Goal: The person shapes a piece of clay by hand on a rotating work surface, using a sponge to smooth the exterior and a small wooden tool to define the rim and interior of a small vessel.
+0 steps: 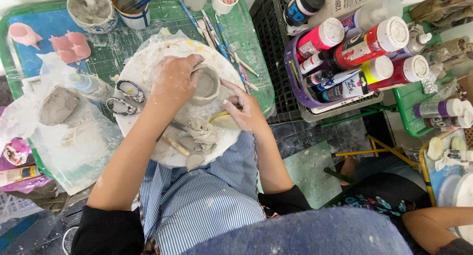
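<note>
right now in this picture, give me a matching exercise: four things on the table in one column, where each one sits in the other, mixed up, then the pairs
Things:
1. small clay pot
2. scissors
3. grey clay lump
4. paint bottles

Places:
A. in the purple basket to the right
B. on the clear plastic sheet at the far left
C. between the left hand and right hand, on the round white board
D. at the left edge of the round board, beside the left wrist

Pairs: 1-C, 2-D, 3-B, 4-A
</note>
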